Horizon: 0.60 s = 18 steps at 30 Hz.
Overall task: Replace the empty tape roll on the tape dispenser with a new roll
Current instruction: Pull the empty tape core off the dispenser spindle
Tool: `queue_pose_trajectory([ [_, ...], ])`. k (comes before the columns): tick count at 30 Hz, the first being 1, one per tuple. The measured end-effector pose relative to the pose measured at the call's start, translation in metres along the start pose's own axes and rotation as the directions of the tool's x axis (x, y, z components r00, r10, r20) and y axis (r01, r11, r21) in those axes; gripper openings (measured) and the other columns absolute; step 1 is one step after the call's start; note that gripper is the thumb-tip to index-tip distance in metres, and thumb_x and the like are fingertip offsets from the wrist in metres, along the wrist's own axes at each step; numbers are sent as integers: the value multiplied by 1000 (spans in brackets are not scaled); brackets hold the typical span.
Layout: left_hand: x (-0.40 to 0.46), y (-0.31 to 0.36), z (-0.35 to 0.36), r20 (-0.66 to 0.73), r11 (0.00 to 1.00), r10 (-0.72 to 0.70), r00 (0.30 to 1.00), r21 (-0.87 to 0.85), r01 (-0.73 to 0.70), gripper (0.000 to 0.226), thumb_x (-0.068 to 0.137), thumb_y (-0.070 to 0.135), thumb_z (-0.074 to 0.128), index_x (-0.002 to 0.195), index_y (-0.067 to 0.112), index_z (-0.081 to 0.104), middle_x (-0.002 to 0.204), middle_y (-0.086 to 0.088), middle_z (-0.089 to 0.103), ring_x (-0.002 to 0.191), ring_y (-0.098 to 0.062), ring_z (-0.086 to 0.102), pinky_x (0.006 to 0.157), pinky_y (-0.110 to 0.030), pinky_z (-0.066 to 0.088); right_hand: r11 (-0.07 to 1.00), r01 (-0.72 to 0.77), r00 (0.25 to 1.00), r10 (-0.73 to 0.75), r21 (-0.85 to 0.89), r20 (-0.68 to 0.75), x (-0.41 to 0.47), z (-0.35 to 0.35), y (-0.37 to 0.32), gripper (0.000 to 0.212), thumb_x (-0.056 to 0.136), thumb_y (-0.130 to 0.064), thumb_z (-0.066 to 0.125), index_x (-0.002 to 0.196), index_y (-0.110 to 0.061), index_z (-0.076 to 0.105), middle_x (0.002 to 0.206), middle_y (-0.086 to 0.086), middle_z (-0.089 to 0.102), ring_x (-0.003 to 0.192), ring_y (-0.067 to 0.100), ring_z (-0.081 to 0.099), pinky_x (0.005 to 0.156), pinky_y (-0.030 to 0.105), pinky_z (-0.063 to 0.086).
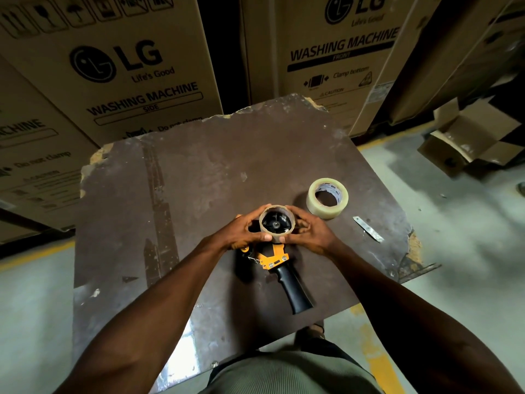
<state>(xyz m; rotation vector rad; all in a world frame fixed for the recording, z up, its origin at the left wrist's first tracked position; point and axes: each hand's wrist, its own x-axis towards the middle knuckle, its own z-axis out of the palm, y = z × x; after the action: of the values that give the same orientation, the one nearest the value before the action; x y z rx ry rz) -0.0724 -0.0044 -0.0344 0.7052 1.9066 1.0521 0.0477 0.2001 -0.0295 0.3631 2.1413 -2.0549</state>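
Cardboard empty core (277, 223) on yellow dispenser (277, 258), gripped between left hand (241, 233) and right hand (311, 233), new tape roll (327, 198) just beyond right hand on worktop (199, 180)

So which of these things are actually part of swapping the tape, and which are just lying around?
Part of the job:
- empty cardboard core, gripped by left hand and right hand
- yellow and black tape dispenser on the worn table
- new clear tape roll

Just lying about:
- metal blade strip
- LG washing machine boxes
- open carton on the floor
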Motion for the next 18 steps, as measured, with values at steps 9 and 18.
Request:
queue_pose_trajectory([
  [9,-6,12,0,23,999,-5,1000,-44,6,88,75,45,82,147,47,32,141,11,56,132,-10,52,112,-47,41,1000,5,1000,-5,3,-20,-2,1,0,73,74,2,84,138,-11,52,130,11,65,122,29,63,101,39,53],
  [18,-5,14,3,-36,991,-12,999,135,17,89,80,52,75,150,51,21,154,6,39,148,-18,23,121,-55,14,996,17,996,-24,-89,-85,-9,0,1,77,75,4,83,141,-12,46,128,-1,65,118,15,64,92,27,53],
])
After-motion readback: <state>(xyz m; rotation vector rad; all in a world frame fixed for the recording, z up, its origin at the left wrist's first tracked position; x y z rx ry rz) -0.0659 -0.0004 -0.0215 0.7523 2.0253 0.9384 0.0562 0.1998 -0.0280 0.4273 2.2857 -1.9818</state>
